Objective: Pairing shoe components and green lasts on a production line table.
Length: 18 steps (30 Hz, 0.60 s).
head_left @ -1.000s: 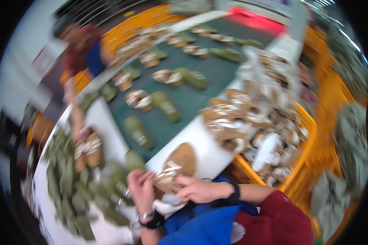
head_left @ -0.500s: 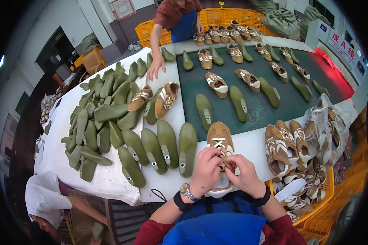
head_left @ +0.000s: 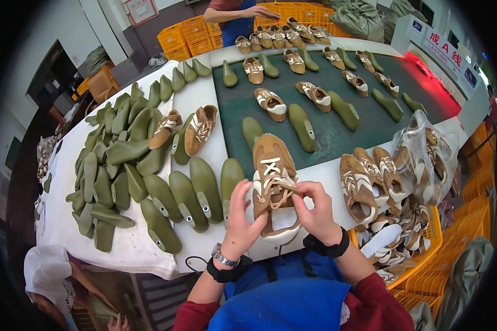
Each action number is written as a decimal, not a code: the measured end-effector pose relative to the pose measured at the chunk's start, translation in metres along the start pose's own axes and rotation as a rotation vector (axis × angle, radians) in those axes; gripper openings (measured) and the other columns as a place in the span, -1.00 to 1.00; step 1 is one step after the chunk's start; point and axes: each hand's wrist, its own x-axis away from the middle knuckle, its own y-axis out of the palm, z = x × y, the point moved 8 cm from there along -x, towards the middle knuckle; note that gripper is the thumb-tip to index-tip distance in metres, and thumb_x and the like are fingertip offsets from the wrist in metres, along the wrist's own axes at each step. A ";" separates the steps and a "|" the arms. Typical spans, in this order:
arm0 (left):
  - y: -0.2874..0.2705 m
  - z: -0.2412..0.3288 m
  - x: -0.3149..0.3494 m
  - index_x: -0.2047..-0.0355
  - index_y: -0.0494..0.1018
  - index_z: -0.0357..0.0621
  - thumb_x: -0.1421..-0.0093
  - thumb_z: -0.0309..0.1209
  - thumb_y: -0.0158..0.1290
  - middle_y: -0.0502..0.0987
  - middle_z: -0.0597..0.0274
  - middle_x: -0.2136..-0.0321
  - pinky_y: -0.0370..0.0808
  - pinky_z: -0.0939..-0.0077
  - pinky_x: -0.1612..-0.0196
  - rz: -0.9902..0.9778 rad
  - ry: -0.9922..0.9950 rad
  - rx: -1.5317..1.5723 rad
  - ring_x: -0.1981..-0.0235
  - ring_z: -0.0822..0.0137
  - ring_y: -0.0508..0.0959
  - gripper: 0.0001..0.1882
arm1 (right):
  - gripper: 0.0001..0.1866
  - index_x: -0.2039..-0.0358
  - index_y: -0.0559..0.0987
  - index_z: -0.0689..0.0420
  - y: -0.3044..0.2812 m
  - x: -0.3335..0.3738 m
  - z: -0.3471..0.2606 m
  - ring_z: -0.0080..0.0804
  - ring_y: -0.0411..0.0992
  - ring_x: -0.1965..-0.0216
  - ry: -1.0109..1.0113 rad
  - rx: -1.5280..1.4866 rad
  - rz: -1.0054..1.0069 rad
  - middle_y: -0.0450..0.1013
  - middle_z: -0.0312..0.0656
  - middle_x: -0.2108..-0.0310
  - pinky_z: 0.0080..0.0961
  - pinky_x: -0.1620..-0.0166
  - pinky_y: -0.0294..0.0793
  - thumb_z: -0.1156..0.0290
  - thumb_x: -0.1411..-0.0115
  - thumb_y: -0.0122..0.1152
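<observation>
In front of me a brown suede sneaker (head_left: 271,156) with white stripes stands toe-away at the table's near edge, its white lining showing. Its beige lace (head_left: 279,186) lies loose over the tongue. My right hand (head_left: 318,212) pinches the lace at the right of the opening. At the shoe's left side is my left hand (head_left: 239,223), fingers apart, the thumb tip at the collar. Just left stand several green shoe lasts (head_left: 205,187). Two more brown sneakers (head_left: 201,130) lie farther left, beside a large heap of lasts (head_left: 119,151).
A green conveyor belt (head_left: 232,102) carries rows of sneakers and lasts. Finished-looking sneakers (head_left: 359,185) and a clear plastic bag (head_left: 425,160) stand at right, above a yellow crate (head_left: 435,237) of shoes. A co-worker (head_left: 234,22) stands across; another person (head_left: 49,276) bends at lower left.
The sneaker now shows more fully and sits tilted toward me. My left hand has come off the lacing to the shoe's left side. Across the table, the co-worker's arm has moved right.
</observation>
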 end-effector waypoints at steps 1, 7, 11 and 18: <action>-0.003 -0.002 0.002 -0.05 0.27 -0.22 0.01 -0.61 0.04 0.37 -0.03 0.00 0.35 0.30 -0.08 0.006 0.001 0.001 -0.06 0.07 0.38 -0.46 | -0.78 0.29 0.38 0.24 -0.005 0.000 -0.004 -0.39 0.47 0.44 -0.039 -0.027 0.074 0.45 -0.14 0.42 -0.53 0.32 0.47 0.66 -0.04 0.17; -0.008 0.001 0.001 0.03 0.36 -0.33 -0.04 -0.60 0.03 0.50 -0.06 0.18 0.53 0.41 0.16 0.036 0.004 -0.082 0.19 0.16 0.56 -0.57 | -0.56 0.10 0.40 0.24 0.002 -0.003 -0.013 -0.46 0.45 0.36 -0.026 0.060 -0.060 0.45 -0.13 0.29 -0.57 0.26 0.47 0.60 0.03 0.29; -0.010 0.001 0.003 0.03 0.36 -0.35 -0.05 -0.61 0.03 0.51 -0.06 0.23 0.52 0.43 0.19 0.066 -0.005 -0.080 0.26 0.17 0.58 -0.59 | -0.38 -0.02 0.38 0.18 0.006 -0.004 -0.016 -0.47 0.36 0.44 0.008 0.141 -0.110 0.42 -0.19 0.33 -0.59 0.35 0.42 0.57 0.13 0.35; -0.013 0.008 0.010 0.03 0.36 -0.34 -0.06 -0.62 0.04 0.51 -0.07 0.23 0.50 0.43 0.23 0.083 0.083 -0.150 0.29 0.16 0.57 -0.59 | -0.39 -0.11 0.33 0.20 0.005 -0.003 -0.001 -0.58 0.37 0.38 0.167 -0.167 -0.151 0.41 -0.25 0.28 -0.65 0.30 0.41 0.52 -0.01 0.28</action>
